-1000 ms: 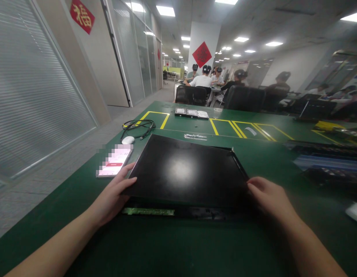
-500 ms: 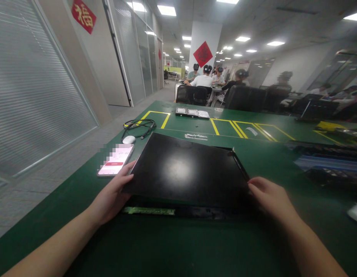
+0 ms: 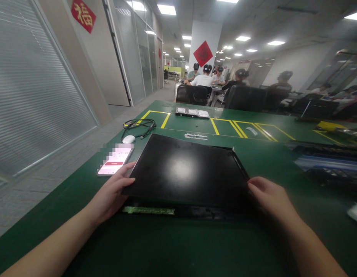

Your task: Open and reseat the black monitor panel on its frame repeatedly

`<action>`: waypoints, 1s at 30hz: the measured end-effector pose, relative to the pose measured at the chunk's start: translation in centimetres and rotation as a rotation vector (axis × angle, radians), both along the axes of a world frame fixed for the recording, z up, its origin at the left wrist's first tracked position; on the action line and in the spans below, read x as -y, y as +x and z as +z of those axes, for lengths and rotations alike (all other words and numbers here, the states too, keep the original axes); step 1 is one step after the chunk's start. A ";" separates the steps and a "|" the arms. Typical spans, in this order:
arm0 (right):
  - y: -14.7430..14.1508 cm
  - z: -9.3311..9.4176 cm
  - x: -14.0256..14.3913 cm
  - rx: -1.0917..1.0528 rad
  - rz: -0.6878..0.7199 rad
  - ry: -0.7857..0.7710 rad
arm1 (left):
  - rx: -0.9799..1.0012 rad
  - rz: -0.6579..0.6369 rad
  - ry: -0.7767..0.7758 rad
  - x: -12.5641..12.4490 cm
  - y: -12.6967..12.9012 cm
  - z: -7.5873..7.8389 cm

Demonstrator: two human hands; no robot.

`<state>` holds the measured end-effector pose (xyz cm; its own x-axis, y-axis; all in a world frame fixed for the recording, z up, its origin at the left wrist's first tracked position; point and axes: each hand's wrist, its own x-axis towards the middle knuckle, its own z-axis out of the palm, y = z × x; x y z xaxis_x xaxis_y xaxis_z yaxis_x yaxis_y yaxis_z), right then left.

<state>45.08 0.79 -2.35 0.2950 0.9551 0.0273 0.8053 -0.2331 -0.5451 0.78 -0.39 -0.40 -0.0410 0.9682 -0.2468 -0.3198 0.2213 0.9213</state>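
both hands grip a black display panel (image 3: 184,171) lying on the green tabletop (image 3: 195,246): the left hand (image 3: 110,196) with fingers curled round its near left edge, the right hand (image 3: 272,200) clasping the near right corner. it looks thin, stiff, glossy and fragile, so best held by the side edges, clear of the green circuit strip (image 3: 148,210) along its front

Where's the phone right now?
In the head view, the phone lies on the green table at the left, just beyond the left hand, beside the black panel, with a white mouse behind it.
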 end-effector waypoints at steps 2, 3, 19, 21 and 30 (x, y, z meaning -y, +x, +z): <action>0.0 -0.1 0.0 -0.007 0.005 0.019 | -0.013 0.011 -0.004 0.0 0.0 0.1; 0.0 -0.1 0.0 -0.004 0.009 0.037 | -0.023 0.013 -0.004 0.1 0.0 0.2; 0.0 0.1 0.0 -0.067 -0.057 0.054 | -0.009 -0.089 0.053 -0.5 -1.4 -0.5; 0.3 -0.3 -0.3 -0.103 -0.105 0.073 | -0.011 -0.095 0.071 -0.5 -1.4 -0.5; 1.4 -2.4 -1.0 -0.365 -0.121 0.073 | -0.132 -0.195 0.192 -0.6 -2.0 -0.3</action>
